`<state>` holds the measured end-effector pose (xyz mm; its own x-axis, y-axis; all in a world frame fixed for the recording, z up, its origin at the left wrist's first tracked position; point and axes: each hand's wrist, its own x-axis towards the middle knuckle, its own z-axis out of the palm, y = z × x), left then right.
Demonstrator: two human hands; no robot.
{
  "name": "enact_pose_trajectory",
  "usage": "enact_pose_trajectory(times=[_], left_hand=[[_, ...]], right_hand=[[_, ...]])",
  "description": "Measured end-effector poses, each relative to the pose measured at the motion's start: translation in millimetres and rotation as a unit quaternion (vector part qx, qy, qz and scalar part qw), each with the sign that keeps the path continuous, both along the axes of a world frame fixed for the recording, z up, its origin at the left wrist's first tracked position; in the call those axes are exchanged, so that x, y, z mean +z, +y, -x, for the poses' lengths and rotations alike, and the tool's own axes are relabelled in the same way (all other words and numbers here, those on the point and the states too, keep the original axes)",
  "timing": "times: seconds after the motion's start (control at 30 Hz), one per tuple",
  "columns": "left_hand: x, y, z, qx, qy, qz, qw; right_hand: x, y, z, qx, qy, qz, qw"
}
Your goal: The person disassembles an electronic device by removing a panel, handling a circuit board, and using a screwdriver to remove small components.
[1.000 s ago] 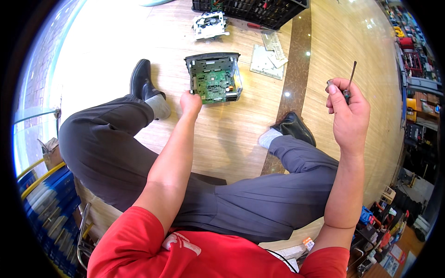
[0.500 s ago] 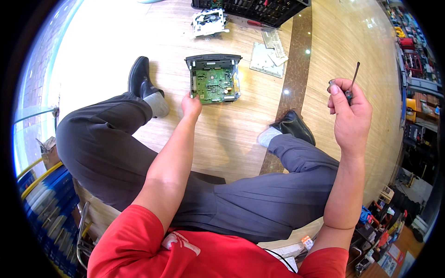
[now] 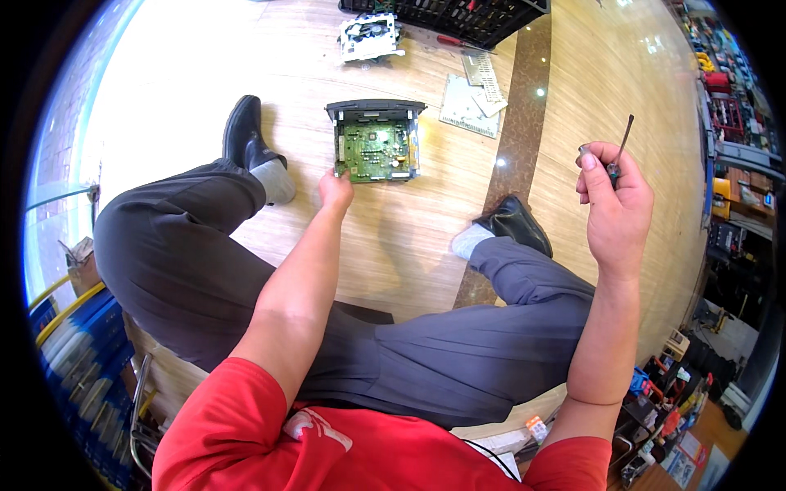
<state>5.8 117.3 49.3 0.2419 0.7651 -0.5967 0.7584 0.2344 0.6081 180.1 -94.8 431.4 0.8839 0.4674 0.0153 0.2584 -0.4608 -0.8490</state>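
Note:
An opened electronic unit with a green circuit board (image 3: 375, 150) and a black front panel (image 3: 375, 105) is in front of me, between my feet. My left hand (image 3: 336, 193) grips its near left corner, thumb on the board's edge. Out to the right, my right hand (image 3: 616, 196) is raised and closed around a screwdriver (image 3: 628, 131) whose shaft points up and away. A small greyish piece (image 3: 583, 150) shows at the thumb and forefinger tips of that hand; its kind is too small to tell.
Beyond the unit lies a white metal mechanism (image 3: 368, 38). Flat metal plates (image 3: 468, 106) and a red-handled screwdriver (image 3: 458, 42) lie near a black crate (image 3: 467, 20). My shoes (image 3: 517, 225) flank the work spot. Shelves of tools (image 3: 725, 98) line the right side; blue panels (image 3: 86, 352) stand at left.
The unit has tilted slightly in my left hand, its front panel showing more of its top edge. My right hand keeps hold of the screwdriver in nearly the same place.

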Motion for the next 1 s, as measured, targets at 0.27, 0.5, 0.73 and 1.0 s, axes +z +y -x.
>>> enact_pose_trajectory(times=[0.27,0.5,0.73,1.0], left_hand=[[-12.2,1.4,5.0,-0.007,0.008,0.016,1.000],[-13.3,1.5,7.1,-0.009,0.001,0.009,1.000],[-14.4,5.5,5.7,-0.028,0.015,-0.019,0.999],[3.6,23.1,-5.4,-0.050,0.023,-0.075,0.996]], right_hand=[[-0.7,1.7,1.3,-0.003,0.009,-0.008,1.000],[-0.5,-0.5,0.6,0.011,0.010,0.010,1.000],[0.9,-0.8,1.3,0.009,0.005,0.014,1.000],[4.1,-2.8,2.9,0.009,0.001,0.003,1.000]])
